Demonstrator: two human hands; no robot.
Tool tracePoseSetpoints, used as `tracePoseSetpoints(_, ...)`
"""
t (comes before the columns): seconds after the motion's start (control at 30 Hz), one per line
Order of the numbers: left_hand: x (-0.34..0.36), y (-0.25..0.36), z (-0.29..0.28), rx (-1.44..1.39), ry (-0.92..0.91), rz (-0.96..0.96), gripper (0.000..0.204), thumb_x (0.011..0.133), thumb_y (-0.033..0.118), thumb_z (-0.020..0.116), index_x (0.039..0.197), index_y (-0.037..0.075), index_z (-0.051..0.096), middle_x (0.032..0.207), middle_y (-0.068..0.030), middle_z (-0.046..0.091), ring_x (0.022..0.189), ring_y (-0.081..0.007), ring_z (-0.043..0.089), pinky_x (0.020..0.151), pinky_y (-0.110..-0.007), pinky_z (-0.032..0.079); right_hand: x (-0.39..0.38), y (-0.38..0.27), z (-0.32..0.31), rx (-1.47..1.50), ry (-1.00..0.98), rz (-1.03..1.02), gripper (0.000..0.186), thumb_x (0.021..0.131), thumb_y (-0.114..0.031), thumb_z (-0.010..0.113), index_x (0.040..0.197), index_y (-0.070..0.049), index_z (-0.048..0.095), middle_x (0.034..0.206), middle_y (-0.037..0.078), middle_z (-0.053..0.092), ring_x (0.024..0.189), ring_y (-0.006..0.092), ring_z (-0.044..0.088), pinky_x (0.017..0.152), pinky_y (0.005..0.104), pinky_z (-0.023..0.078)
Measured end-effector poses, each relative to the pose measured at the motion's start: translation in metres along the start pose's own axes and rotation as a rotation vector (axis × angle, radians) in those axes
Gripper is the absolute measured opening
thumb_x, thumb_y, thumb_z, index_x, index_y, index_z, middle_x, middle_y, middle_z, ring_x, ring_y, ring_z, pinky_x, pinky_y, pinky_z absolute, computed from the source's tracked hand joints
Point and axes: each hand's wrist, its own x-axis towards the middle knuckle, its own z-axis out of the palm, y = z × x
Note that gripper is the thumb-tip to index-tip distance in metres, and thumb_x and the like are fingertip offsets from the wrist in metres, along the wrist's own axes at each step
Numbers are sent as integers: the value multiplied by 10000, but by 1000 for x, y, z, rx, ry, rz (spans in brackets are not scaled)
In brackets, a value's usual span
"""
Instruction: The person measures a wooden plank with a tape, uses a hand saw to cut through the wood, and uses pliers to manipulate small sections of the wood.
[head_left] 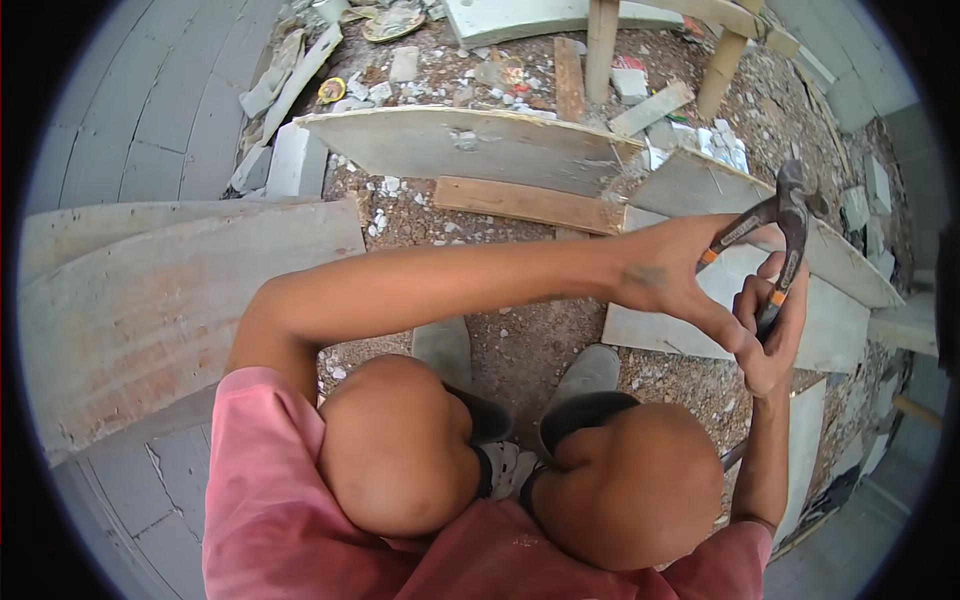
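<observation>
A pair of dark metal pincers (792, 215) with orange bands on its handles is held up at the right, jaws pointing away from me. My left hand (665, 265) reaches across from the left and grips one handle, its thumb stretched toward my other hand. Around the other handle, the fingers of my right hand (778, 335) are closed. The handles are spread apart between the two hands. Beneath them lies a grey-faced board (655, 328), and a thin nail-like piece sticks out by its near edge.
A long grey board (480, 145) stands on edge ahead, with a brown plank (520, 203) before it. Large curved-looking panels (200, 300) lie at left. Rubble and wooden posts (601, 50) are farther off. My boots (585, 375) rest on gravelly ground between my bent knees.
</observation>
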Motion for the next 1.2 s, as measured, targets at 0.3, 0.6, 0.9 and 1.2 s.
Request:
tracePoseSetpoints(0.3, -32, 40, -32, -630, 580, 20, 489, 967, 447, 559, 1255, 53, 527, 1091, -11, 502, 1110, -149, 459, 976, -382, 375, 74, -38, 115, -908, 14, -279, 730, 650, 74, 638, 1319, -30, 364, 1050, 212, 552, 849, 391, 588, 750, 462, 487)
tracePoseSetpoints(0.6, -270, -56, -156, 135, 976, -839, 793, 901, 619, 540, 1316, -54, 483, 1245, -210, 564, 1079, -257, 598, 860, -355, 494, 95, -39, 111, -992, -344, -100, 458, 664, -10, 645, 1114, -26, 556, 845, 214, 621, 777, 407, 633, 676, 473, 488)
tracePoseSetpoints(0.9, -255, -167, -156, -181, 1169, -712, 828, 848, 644, 603, 1201, -102, 525, 1133, -226, 632, 966, -260, 667, 716, -313, 544, 66, 86, 171, -1289, -863, 310, 299, 731, -107, 605, 991, 34, 558, 824, 234, 635, 742, 408, 660, 691, 453, 551)
tracePoseSetpoints(1.2, -253, -194, -159, -202, 1275, -502, 509, 832, 475, 710, 924, -22, 651, 736, -31, 594, 597, -95, 534, 523, -243, 449, 87, 147, 153, -1260, -326, 471, 272, 758, -125, 617, 960, 31, 520, 841, 263, 641, 760, 455, 655, 679, 523, 542)
